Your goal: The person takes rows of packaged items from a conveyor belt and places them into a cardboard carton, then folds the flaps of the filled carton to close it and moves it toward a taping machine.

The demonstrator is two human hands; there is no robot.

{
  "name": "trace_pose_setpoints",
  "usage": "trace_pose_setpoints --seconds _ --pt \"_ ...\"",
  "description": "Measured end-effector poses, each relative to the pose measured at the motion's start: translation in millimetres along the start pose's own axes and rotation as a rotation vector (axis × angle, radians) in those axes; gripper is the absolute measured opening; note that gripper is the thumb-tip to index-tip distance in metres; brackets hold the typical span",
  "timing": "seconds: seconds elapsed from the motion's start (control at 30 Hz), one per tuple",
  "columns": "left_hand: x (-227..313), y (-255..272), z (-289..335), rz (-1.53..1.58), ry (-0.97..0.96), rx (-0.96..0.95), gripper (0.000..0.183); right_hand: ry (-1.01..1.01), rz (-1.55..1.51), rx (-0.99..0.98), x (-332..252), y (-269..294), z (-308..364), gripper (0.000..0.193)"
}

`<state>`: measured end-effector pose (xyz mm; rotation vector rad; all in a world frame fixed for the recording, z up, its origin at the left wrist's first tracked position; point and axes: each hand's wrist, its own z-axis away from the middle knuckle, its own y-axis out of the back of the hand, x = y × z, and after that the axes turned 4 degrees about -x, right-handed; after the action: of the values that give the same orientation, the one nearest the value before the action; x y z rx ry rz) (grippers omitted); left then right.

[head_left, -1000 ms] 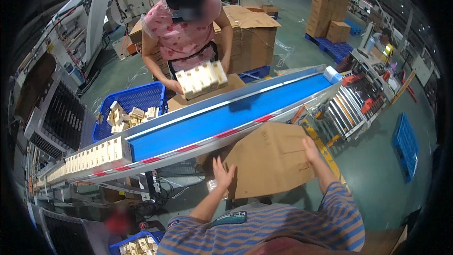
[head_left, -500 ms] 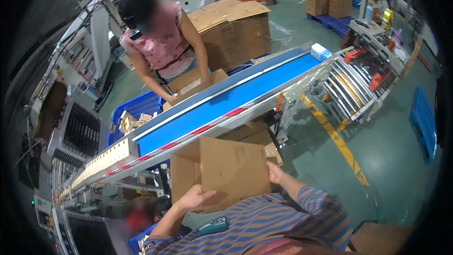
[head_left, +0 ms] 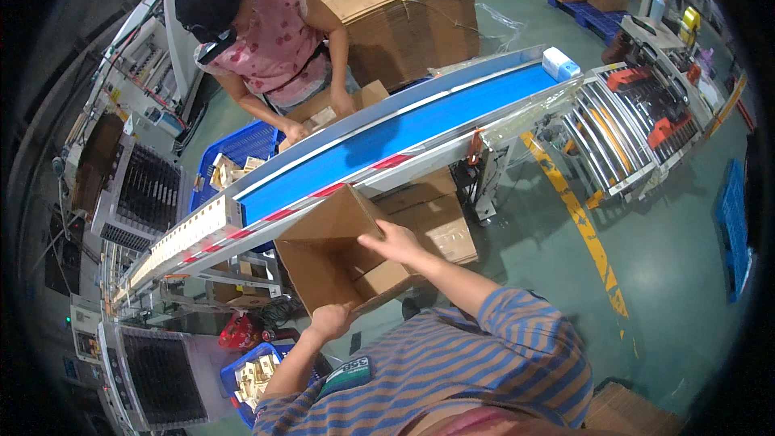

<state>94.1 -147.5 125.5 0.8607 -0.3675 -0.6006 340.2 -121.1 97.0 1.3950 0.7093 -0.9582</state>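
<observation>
An empty-looking cardboard box is tilted in front of my body, with its open side turned up toward me and flaps visible inside. My left hand is closed on its near lower rim. At the right side of the box, my right hand reaches over the rim, its fingers pointing into the opening and gripping the wall. Just beyond the box runs a blue conveyor belt. A row of upright cream-coloured packs stands at the belt's left end, and a white-and-blue pack sits at its far right end.
Across the belt a co-worker in a pink top handles another cardboard box. Blue baskets of small packs stand beyond the belt and at lower left. Flattened cartons are stacked behind. A roller conveyor stands at right.
The box has been turned so its opening faces up toward me. My right hand moved left and up, from its outer right side to over its rim. My left hand shifted slightly along the edge.
</observation>
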Motion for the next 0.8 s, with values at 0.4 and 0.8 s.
trace_pose_setpoints --seconds 0.4,0.8 --pt "-187 -48 -33 -0.068 0.288 0.565 0.079 -0.317 -0.349 -0.253 112 20 -35 0.043" --pt "-189 -87 -114 0.467 0.606 0.503 0.105 -0.414 0.776 0.139 93 -119 -58 0.079"
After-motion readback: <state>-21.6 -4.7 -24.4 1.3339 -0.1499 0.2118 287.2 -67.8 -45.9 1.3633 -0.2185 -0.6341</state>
